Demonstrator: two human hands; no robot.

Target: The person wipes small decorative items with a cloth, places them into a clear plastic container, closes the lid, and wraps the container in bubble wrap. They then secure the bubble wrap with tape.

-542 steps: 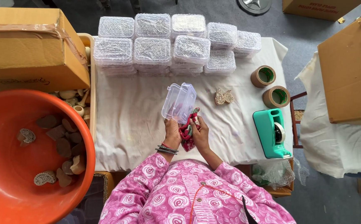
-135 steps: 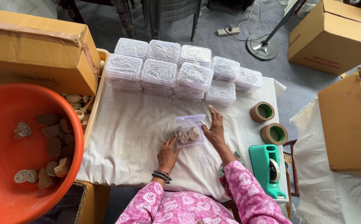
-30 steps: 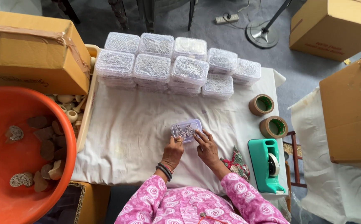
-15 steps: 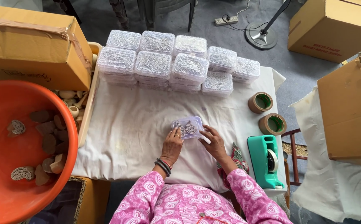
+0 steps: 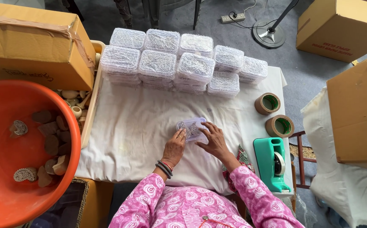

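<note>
A small clear plastic box (image 5: 190,128) with two carved, curved wooden pieces inside lies on the white cloth of the table (image 5: 132,135). My left hand (image 5: 175,145) presses on the box's near left corner. My right hand (image 5: 212,141) lies flat on its right side, fingers spread over the lid. Both hands hold the box down on the cloth. Bangles circle my left wrist.
Stacks of filled clear boxes (image 5: 183,63) line the table's far edge. Two tape rolls (image 5: 274,114) and a teal tape dispenser (image 5: 273,162) sit at right. An orange tub (image 5: 18,147) with wooden blocks stands at left, cardboard boxes (image 5: 31,46) around it.
The box has been set flat on the cloth and its lid is down; both hands shifted from handling it to pressing on it. The camera moved slightly.
</note>
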